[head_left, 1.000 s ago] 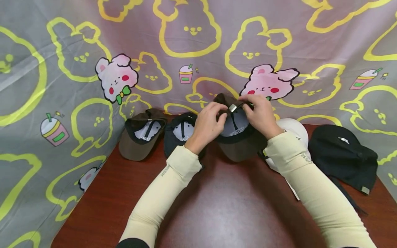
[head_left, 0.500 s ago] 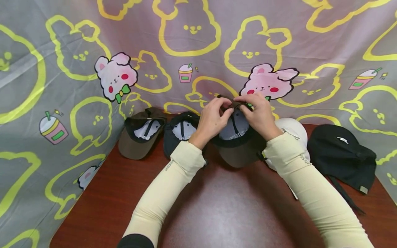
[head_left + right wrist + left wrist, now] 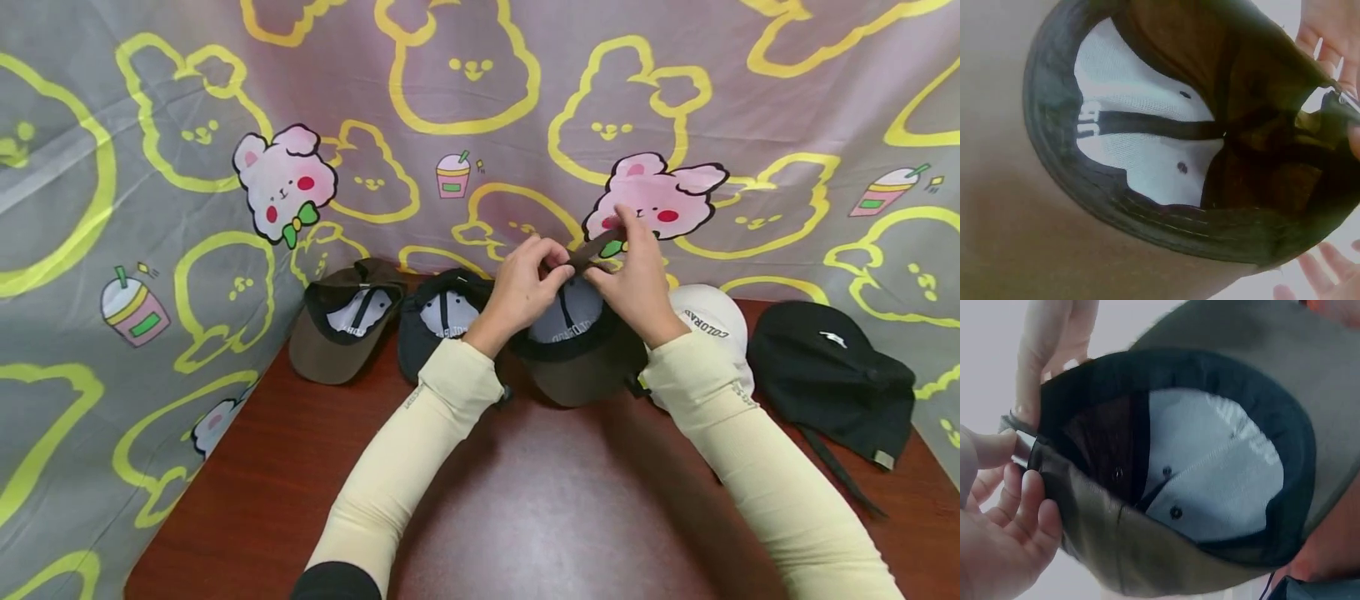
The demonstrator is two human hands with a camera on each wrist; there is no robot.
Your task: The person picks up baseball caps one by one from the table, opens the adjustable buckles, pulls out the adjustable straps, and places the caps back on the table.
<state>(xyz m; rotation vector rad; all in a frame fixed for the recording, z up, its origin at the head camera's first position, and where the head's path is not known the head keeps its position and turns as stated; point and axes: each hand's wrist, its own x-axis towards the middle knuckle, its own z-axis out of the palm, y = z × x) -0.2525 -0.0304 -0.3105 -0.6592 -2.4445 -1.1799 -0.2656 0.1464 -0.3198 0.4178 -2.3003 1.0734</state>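
The dark brown fabric baseball cap (image 3: 566,354) is at the back of the red-brown wooden table (image 3: 525,508), lining toward the person. I see the left hand (image 3: 521,285) pinching its narrow brown strap (image 3: 596,247) by the silver metal buckle (image 3: 1023,449). The right hand (image 3: 637,279) meets the strap, thumb and forefinger spread; whether it grips, I can't tell.

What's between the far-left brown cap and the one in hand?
A dark cap, inside showing, partly behind the left sleeve, left of the held brown cap; head view.
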